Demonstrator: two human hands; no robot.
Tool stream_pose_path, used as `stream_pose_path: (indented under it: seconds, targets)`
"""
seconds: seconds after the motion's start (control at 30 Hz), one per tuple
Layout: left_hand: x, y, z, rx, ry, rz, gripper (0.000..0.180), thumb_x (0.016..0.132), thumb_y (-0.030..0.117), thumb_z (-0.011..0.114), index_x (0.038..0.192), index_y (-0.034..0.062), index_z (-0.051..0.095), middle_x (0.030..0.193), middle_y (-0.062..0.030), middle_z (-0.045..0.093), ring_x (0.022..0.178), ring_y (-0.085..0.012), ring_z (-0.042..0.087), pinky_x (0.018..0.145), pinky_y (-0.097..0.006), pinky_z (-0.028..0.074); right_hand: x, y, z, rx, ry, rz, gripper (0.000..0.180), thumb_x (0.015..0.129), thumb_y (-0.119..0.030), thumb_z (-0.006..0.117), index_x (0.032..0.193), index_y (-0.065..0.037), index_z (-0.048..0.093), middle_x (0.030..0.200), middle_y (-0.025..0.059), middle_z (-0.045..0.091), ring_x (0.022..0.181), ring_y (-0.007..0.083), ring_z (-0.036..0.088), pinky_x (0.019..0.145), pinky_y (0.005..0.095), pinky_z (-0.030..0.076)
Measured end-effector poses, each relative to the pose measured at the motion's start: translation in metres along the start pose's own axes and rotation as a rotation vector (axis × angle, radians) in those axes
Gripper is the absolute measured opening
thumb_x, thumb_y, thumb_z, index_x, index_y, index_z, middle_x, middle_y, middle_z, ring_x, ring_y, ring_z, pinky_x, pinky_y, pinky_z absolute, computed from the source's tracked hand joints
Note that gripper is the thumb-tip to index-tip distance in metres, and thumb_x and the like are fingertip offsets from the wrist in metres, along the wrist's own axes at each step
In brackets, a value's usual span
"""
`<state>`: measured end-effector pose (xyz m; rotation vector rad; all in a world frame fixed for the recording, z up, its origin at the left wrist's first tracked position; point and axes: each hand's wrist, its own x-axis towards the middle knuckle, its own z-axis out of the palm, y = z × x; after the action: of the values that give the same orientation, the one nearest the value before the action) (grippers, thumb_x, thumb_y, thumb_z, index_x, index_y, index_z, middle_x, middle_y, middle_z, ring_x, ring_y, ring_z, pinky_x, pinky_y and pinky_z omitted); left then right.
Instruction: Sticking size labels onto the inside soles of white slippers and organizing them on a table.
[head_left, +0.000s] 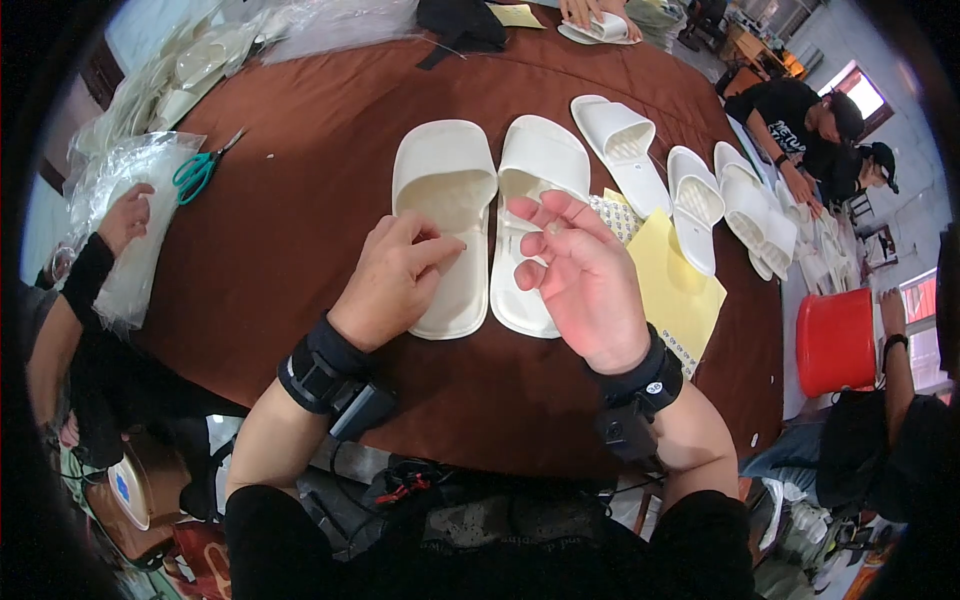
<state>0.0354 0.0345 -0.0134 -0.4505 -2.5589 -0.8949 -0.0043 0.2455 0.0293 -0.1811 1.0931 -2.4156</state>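
Observation:
Two white slide slippers lie side by side on the brown cloth-covered table [320,150], their straps toward the far side. Over the footbed of the left slipper [465,295], my left hand [395,270] is closed, its fingers bent and thumb and forefinger near each other. Whatever may be between those fingertips is too small or hidden to make out. Partly covering the right slipper [545,150], my right hand [590,275] is turned palm up with its fingers apart and nothing visible in them. Both wrists wear black straps with small devices.
Right of my hand lie yellow paper [685,295] and a sheet of small labels [617,217]. More white slippers [697,205] line the right side. Teal-handled scissors [195,178] and clear plastic bags [165,215] are at left, beside another person's hand [125,220]. A red tub [835,340] stands right.

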Motion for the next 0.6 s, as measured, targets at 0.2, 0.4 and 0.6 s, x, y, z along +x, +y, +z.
stream_pose_path:
  seconds: [0.2,0.4,0.6]
  targets:
    - [0.0012,0.0014,-0.0013,0.080,-0.053,0.054,0.022,0.079,0.003,0.060,0.098,0.0076,0.070,0.091,-0.0096,0.056,0.086,-0.0276,0.053,0.078,-0.037,0.044,0.0010,-0.0020,-0.0003,-0.046,-0.009,-0.042,0.023,0.090,-0.005,0.050,0.112,-0.006,0.052,0.113,0.0118,0.058,0.082,0.0154,0.057,0.068,0.0309,0.049]
    - [0.0036,0.0090,-0.0073,0.158,-0.072,0.088,0.021,0.080,0.004,0.061,0.098,0.0079,0.071,0.093,-0.0092,0.055,0.085,-0.0267,0.053,0.078,-0.037,0.044,0.0019,-0.0047,0.0014,-0.071,-0.019,-0.075,0.023,0.089,-0.004,0.049,0.112,-0.005,0.052,0.111,0.0116,0.058,0.081,0.0142,0.056,0.067,0.0300,0.048]
    - [0.0001,0.0062,-0.0077,0.160,-0.060,0.115,0.021,0.078,0.006,0.061,0.097,0.0119,0.070,0.095,-0.0058,0.055,0.090,-0.0246,0.053,0.078,-0.036,0.042,0.0034,-0.0033,0.0015,-0.102,0.006,-0.100,0.024,0.088,-0.001,0.049,0.111,-0.004,0.052,0.107,0.0111,0.059,0.076,0.0136,0.056,0.064,0.0287,0.048]
